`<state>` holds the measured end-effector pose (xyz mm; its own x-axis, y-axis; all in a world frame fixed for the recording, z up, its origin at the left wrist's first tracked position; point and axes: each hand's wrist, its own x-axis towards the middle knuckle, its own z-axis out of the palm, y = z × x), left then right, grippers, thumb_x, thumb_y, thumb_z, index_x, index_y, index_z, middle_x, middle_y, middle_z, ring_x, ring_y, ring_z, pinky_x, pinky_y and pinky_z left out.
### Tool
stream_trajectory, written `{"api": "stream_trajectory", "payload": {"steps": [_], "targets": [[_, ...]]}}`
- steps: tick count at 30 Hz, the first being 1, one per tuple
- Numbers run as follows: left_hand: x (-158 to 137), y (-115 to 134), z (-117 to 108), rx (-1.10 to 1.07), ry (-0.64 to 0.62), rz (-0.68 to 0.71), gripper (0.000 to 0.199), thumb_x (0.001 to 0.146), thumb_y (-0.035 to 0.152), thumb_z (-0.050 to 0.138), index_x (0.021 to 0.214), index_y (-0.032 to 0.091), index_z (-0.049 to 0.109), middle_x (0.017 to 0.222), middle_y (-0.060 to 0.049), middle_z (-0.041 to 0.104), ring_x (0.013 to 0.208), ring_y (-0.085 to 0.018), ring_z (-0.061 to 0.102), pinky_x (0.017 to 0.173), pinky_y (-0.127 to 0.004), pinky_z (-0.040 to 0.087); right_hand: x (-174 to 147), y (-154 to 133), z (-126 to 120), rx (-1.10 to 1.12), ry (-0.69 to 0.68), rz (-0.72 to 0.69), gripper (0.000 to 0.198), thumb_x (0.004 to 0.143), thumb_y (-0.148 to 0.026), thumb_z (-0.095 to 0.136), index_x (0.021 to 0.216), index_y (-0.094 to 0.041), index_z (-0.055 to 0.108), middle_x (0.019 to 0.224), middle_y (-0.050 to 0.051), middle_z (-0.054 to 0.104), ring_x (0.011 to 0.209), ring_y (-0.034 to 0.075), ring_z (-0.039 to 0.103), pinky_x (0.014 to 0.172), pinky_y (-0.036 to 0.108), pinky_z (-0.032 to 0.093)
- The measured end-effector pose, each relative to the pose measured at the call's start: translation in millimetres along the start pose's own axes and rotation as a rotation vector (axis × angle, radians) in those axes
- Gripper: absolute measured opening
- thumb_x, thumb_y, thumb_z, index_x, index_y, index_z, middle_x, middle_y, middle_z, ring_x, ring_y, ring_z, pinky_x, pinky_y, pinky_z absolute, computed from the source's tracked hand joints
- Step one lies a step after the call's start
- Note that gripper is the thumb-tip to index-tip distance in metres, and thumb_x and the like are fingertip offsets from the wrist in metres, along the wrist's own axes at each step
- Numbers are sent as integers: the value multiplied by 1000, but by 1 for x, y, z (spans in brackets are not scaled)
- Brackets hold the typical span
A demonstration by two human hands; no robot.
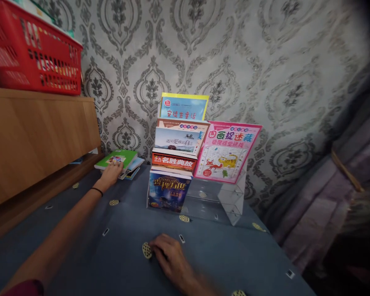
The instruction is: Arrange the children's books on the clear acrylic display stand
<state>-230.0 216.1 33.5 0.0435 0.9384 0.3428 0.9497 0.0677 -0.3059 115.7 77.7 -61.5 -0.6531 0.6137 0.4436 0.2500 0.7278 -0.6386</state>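
At the far left of the table lies a small stack of books, a green book (pixel 126 156) on top. My left hand (pixel 111 172) grips this green book by its near edge, fingers over the cover; the thumb is hard to make out. My right hand (pixel 171 257) hovers or rests low over the blue tablecloth, holding nothing, its fingers loosely bent and the thumb apart. Beyond it stands a clear tiered book rack (pixel 231 203). Several books fill its left column, a dark blue book (pixel 168 191) lowest. A pink picture book (pixel 228 152) leans at upper right.
Under everything spreads a blue patterned tablecloth (pixel 126 250). A wooden cabinet (pixel 43 144) borders the left side, with a red plastic basket (pixel 55 74) on top. Patterned wallpaper (pixel 249 61) rises behind the rack, and a greyish-purple curtain (pixel 323 197) hangs at the right.
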Motion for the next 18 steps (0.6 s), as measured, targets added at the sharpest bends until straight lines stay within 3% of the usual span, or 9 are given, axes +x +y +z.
{"api": "stream_trajectory", "payload": {"steps": [9,18], "targets": [[-26,13,-8,54,-17,3,48,89,-2,41,135,1,56,123,-30,64,114,-36,66,92,-43,54,3,-9,-6,-43,-75,31,22,100,-16,49,100,-18,70,92,7,74,88,20,68,85,32,51],[-29,2,-3,-84,-11,11,55,89,-1,40,142,9,50,136,-27,59,128,-35,58,103,-50,50,1,-3,-2,-30,-52,-4,23,103,-21,46,102,-21,69,93,6,73,88,19,68,84,32,51]]}}
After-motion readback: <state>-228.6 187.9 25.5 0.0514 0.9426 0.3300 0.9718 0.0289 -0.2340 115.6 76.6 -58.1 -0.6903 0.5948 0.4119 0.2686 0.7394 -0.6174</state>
